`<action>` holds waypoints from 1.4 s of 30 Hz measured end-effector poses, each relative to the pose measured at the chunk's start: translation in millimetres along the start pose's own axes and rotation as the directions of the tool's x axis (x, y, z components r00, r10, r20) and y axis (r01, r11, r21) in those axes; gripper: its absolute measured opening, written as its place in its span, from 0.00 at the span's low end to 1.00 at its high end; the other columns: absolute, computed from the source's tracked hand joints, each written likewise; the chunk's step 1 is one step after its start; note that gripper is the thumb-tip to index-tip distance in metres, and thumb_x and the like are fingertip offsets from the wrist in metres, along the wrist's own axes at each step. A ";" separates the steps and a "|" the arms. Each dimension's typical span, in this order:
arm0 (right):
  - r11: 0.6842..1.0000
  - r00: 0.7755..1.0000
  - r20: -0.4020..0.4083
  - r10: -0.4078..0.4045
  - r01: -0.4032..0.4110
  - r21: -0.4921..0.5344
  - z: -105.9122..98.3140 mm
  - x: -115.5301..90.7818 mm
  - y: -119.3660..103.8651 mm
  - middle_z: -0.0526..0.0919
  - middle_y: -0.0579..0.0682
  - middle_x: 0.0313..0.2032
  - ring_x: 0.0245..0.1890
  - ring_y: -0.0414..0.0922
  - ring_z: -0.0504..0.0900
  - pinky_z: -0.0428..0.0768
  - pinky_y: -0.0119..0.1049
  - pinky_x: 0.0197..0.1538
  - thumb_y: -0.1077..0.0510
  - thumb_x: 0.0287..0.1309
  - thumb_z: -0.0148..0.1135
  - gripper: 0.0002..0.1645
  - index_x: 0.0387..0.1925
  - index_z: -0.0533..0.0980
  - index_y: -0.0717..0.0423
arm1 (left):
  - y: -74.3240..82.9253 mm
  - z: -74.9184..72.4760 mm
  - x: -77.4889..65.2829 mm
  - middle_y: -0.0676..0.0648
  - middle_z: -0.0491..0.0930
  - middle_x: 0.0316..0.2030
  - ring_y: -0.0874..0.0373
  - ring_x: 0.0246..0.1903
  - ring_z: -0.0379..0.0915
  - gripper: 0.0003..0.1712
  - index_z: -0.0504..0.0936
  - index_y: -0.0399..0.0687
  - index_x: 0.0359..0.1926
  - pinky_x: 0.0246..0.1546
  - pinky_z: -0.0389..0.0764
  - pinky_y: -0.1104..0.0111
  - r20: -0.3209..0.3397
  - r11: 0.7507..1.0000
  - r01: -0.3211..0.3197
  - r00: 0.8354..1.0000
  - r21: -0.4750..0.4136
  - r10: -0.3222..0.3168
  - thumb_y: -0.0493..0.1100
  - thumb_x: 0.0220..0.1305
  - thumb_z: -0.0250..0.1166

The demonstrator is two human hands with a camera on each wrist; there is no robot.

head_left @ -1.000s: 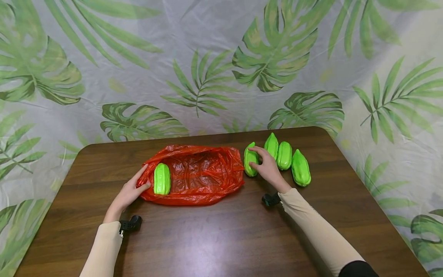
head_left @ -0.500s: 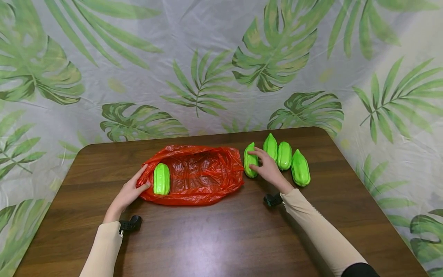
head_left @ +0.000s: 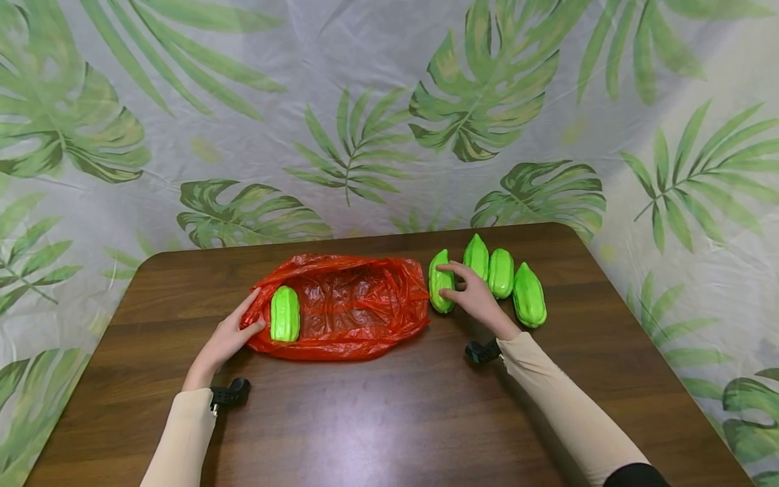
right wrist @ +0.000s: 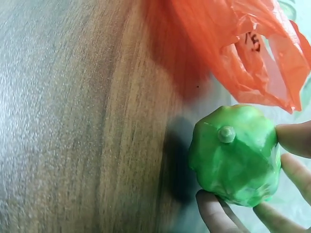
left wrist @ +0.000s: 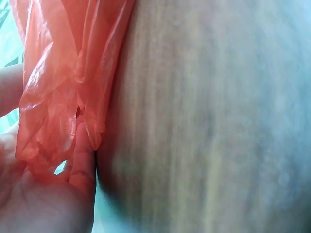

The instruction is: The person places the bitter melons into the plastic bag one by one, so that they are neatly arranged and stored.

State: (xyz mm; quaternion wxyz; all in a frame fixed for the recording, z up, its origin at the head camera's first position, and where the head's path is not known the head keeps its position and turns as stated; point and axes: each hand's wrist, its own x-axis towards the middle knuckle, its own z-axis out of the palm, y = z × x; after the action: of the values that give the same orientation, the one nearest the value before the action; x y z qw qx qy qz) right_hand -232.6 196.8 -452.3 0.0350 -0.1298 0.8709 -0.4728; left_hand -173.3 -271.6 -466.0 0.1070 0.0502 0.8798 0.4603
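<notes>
A red plastic bag (head_left: 353,351) lies on its side on the table, its mouth spread wide. My left hand (head_left: 224,342) holds the bag's left end, the film pinched between thumb and fingers, as the left wrist view shows up close. Inside, near that hand, rests a bright green ridged gourd (head_left: 284,314). Just off the bag's right end, my right hand (head_left: 479,301) grips a second green ridged gourd (head_left: 437,295). In the right wrist view this gourd (right wrist: 233,160) turns its small stem stub to the camera, thumb and fingertips against its sides.
Several more green gourds lie right of my right hand: one pointed gourd (head_left: 477,253) at the back, a blunter gourd (head_left: 502,274) beside it, another pointed gourd (head_left: 529,296) farthest right. The brown wooden table (head_left: 341,419) ends at a leaf-print cloth (head_left: 365,135).
My right hand has shifted slightly right and toward me at the gourd, which stays almost in place. The left hand and the bag have not visibly moved.
</notes>
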 end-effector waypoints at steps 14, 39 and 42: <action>0.992 1.000 0.012 0.016 -0.017 0.127 -12.6 -6.5 -15.0 0.56 0.64 0.69 0.58 0.66 0.69 0.73 0.56 0.52 0.64 0.62 0.60 0.30 0.65 0.66 0.63 | -0.8 -0.3 1.3 0.28 0.44 0.70 0.28 0.67 0.41 0.42 0.42 0.48 0.76 0.61 0.49 0.36 0.005 1.000 0.010 1.000 -0.004 -0.010 0.44 0.70 0.56; 0.981 0.998 -0.012 -0.066 0.067 0.184 -25.1 -13.8 -67.1 0.59 0.66 0.68 0.68 0.60 0.55 0.61 0.58 0.62 0.68 0.62 0.57 0.28 0.63 0.66 0.70 | -2.6 -0.1 1.3 0.28 0.44 0.70 0.28 0.67 0.41 0.42 0.42 0.48 0.76 0.61 0.49 0.36 0.005 1.000 0.015 1.000 0.001 -0.015 0.45 0.70 0.56; 0.979 0.996 -0.008 -0.087 0.087 0.184 -24.3 -15.6 -76.9 0.58 0.67 0.68 0.67 0.62 0.56 0.61 0.60 0.62 0.69 0.63 0.56 0.28 0.63 0.65 0.72 | -2.8 0.1 1.8 0.28 0.44 0.70 0.28 0.67 0.41 0.42 0.42 0.49 0.76 0.61 0.49 0.36 0.005 1.000 0.014 1.000 -0.001 -0.014 0.46 0.70 0.56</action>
State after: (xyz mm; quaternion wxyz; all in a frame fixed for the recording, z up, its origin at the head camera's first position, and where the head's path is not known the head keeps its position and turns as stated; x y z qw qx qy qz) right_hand -207.2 180.7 -375.8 0.0260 -0.1639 0.8168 -0.5526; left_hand -175.0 -272.7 -468.6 0.1127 0.0450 0.8796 0.4601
